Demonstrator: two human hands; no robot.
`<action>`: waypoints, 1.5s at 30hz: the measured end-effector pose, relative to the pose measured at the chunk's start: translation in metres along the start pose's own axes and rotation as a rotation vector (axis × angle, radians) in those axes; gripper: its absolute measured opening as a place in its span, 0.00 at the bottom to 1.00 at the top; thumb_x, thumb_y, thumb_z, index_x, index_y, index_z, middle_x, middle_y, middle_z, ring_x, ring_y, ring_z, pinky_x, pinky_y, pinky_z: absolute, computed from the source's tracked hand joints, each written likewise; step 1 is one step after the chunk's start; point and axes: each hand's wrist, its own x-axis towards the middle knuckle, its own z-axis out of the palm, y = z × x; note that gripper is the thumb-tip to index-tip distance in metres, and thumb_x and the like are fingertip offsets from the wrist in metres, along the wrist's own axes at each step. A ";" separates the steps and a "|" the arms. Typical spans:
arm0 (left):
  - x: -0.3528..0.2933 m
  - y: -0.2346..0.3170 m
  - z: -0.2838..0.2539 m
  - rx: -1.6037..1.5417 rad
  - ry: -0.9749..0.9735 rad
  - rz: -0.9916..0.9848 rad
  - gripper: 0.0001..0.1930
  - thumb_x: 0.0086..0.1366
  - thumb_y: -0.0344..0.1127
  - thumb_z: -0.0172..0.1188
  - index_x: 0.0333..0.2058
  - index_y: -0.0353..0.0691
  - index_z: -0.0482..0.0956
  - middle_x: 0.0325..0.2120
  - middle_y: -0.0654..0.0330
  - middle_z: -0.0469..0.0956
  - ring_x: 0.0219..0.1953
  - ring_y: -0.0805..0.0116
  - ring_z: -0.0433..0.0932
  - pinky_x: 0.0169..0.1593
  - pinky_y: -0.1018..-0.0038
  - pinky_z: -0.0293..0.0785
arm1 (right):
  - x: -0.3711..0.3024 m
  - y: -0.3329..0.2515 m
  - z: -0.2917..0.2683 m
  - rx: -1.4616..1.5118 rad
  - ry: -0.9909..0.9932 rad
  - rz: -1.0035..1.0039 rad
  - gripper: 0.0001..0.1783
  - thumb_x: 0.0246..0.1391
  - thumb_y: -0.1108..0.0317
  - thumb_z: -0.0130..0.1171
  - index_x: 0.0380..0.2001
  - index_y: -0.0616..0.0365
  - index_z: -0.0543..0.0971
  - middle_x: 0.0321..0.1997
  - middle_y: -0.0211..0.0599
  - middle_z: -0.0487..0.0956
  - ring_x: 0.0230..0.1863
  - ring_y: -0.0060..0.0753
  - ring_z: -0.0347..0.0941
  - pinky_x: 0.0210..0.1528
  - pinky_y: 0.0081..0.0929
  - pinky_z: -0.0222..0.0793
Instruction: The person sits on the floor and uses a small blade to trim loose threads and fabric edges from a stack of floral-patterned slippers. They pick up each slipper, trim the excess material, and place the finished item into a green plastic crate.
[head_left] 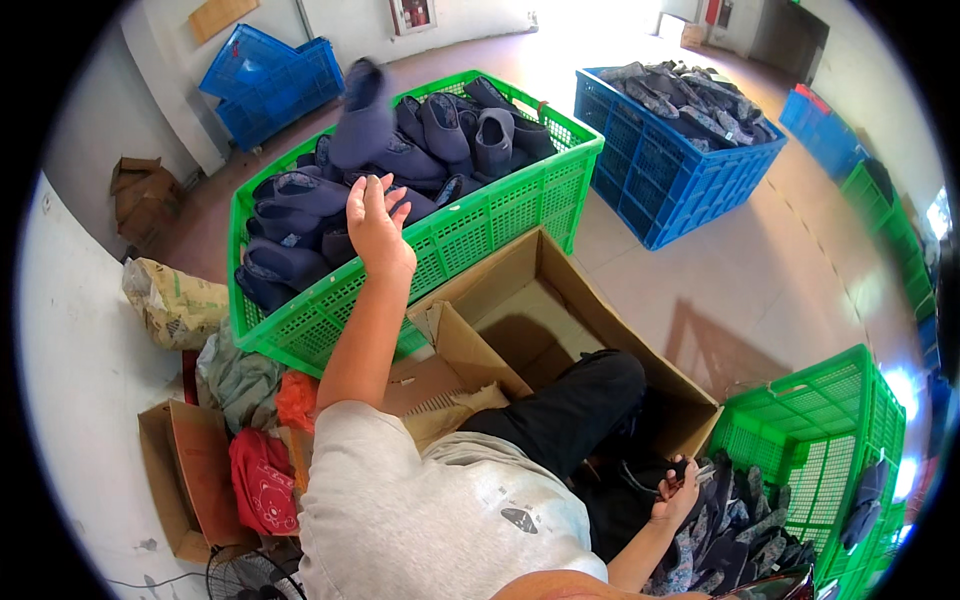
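My left hand [382, 225] reaches out over the near rim of a green crate [490, 235], fingers apart and nothing in them. Just beyond the fingertips a dark navy slip-on shoe [364, 122] stands toe down and blurred, apart from the hand, above the heap of similar shoes [445, 128] filling the crate. Low on the right, beside my knee, my right hand [677, 492] is closed with a small dark thing at its fingers that I cannot make out. Next to it patterned dark pieces [730, 530] are piled at a second green crate [800, 420].
An open cardboard box [620, 360] lies between my legs and the full crate. A blue crate [660, 190] heaped with dark patterned pieces stands farther right. At left are a sack [175, 305], a red bag [263, 482] and a fan [250, 578]. Stacked blue crates [275, 85] stand behind.
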 end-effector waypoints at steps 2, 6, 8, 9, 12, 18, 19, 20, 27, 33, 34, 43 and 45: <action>-0.010 -0.009 -0.005 0.044 -0.030 0.052 0.23 0.69 0.38 0.58 0.58 0.35 0.65 0.42 0.58 0.79 0.35 0.74 0.76 0.38 0.76 0.73 | -0.002 0.001 0.002 0.000 0.012 0.003 0.12 0.65 0.62 0.56 0.47 0.56 0.75 0.39 0.33 0.81 0.23 0.17 0.72 0.12 0.10 0.53; -0.060 -0.063 -0.005 0.157 -0.272 -0.068 0.22 0.68 0.32 0.58 0.58 0.36 0.65 0.37 0.62 0.76 0.31 0.77 0.74 0.35 0.80 0.71 | -0.006 -0.002 0.001 0.038 0.043 -0.038 0.12 0.66 0.64 0.54 0.49 0.56 0.74 0.38 0.35 0.80 0.22 0.17 0.70 0.11 0.10 0.54; -0.102 -0.091 0.006 0.211 -0.394 -0.306 0.22 0.68 0.30 0.57 0.58 0.35 0.65 0.37 0.61 0.76 0.33 0.77 0.74 0.36 0.78 0.72 | -0.010 -0.007 -0.013 0.056 0.108 -0.087 0.15 0.65 0.63 0.55 0.52 0.57 0.74 0.37 0.35 0.79 0.20 0.16 0.68 0.11 0.10 0.53; -0.127 -0.104 0.005 0.257 -0.469 -0.427 0.21 0.67 0.30 0.57 0.58 0.35 0.66 0.37 0.61 0.76 0.33 0.76 0.74 0.37 0.78 0.72 | -0.009 -0.012 -0.020 0.065 0.113 -0.098 0.17 0.65 0.62 0.55 0.53 0.57 0.74 0.37 0.35 0.79 0.19 0.15 0.67 0.11 0.11 0.54; -0.200 -0.131 -0.003 0.309 -0.781 -0.613 0.18 0.67 0.29 0.57 0.55 0.37 0.71 0.37 0.60 0.78 0.35 0.74 0.76 0.41 0.76 0.75 | -0.023 -0.030 -0.045 0.140 0.262 -0.163 0.18 0.66 0.63 0.55 0.55 0.58 0.73 0.39 0.43 0.80 0.17 0.18 0.60 0.14 0.12 0.52; -0.286 -0.130 -0.028 0.356 -1.157 -0.813 0.15 0.68 0.27 0.57 0.53 0.35 0.73 0.35 0.60 0.78 0.35 0.76 0.75 0.41 0.79 0.71 | -0.068 -0.018 -0.162 0.066 0.651 -0.203 0.12 0.60 0.78 0.53 0.46 0.61 0.77 0.43 0.40 0.83 0.32 0.24 0.78 0.20 0.16 0.61; -0.297 -0.128 -0.032 0.371 -1.185 -0.830 0.15 0.68 0.27 0.56 0.53 0.35 0.73 0.35 0.60 0.78 0.35 0.76 0.75 0.41 0.79 0.71 | -0.080 -0.012 -0.184 0.004 0.705 -0.197 0.11 0.58 0.79 0.54 0.44 0.61 0.78 0.43 0.39 0.83 0.32 0.24 0.78 0.21 0.16 0.62; -0.305 -0.128 -0.034 0.386 -1.215 -0.852 0.15 0.69 0.27 0.56 0.53 0.36 0.73 0.35 0.61 0.78 0.35 0.76 0.74 0.41 0.79 0.70 | -0.091 -0.010 -0.197 -0.006 0.764 -0.181 0.10 0.57 0.79 0.55 0.42 0.61 0.79 0.43 0.38 0.83 0.31 0.24 0.78 0.23 0.17 0.64; -0.322 -0.154 -0.015 0.441 -1.309 -0.997 0.13 0.69 0.28 0.55 0.52 0.36 0.74 0.36 0.63 0.78 0.35 0.77 0.74 0.42 0.80 0.69 | -0.094 0.005 -0.194 -0.211 1.074 -0.252 0.12 0.53 0.77 0.61 0.43 0.58 0.81 0.36 0.30 0.80 0.27 0.20 0.73 0.32 0.20 0.68; -0.328 -0.157 -0.024 0.481 -1.305 -1.045 0.13 0.69 0.28 0.55 0.51 0.36 0.74 0.36 0.63 0.78 0.36 0.77 0.74 0.42 0.81 0.70 | -0.107 -0.001 -0.213 -0.909 1.170 -0.289 0.26 0.46 0.72 0.65 0.53 0.55 0.78 0.40 0.43 0.82 0.38 0.41 0.78 0.43 0.33 0.73; -0.328 -0.159 -0.025 0.468 -1.305 -1.052 0.13 0.69 0.28 0.55 0.51 0.36 0.74 0.36 0.63 0.78 0.36 0.77 0.74 0.42 0.81 0.70 | -0.110 -0.008 -0.212 -0.953 1.138 -0.184 0.28 0.45 0.71 0.65 0.54 0.54 0.77 0.42 0.46 0.82 0.41 0.44 0.78 0.46 0.35 0.73; -0.347 -0.159 -0.033 0.468 -1.369 -1.113 0.12 0.68 0.26 0.53 0.49 0.37 0.75 0.35 0.63 0.79 0.35 0.76 0.75 0.42 0.80 0.71 | -0.133 0.010 -0.238 -1.305 0.942 0.118 0.32 0.45 0.60 0.71 0.56 0.42 0.76 0.48 0.47 0.79 0.50 0.53 0.76 0.51 0.43 0.73; -0.349 -0.161 -0.037 0.487 -1.391 -1.126 0.11 0.68 0.26 0.53 0.49 0.37 0.75 0.35 0.63 0.79 0.34 0.76 0.75 0.41 0.80 0.71 | -0.129 0.003 -0.235 -1.341 0.859 0.151 0.27 0.45 0.57 0.71 0.52 0.44 0.79 0.48 0.48 0.79 0.49 0.54 0.76 0.50 0.44 0.73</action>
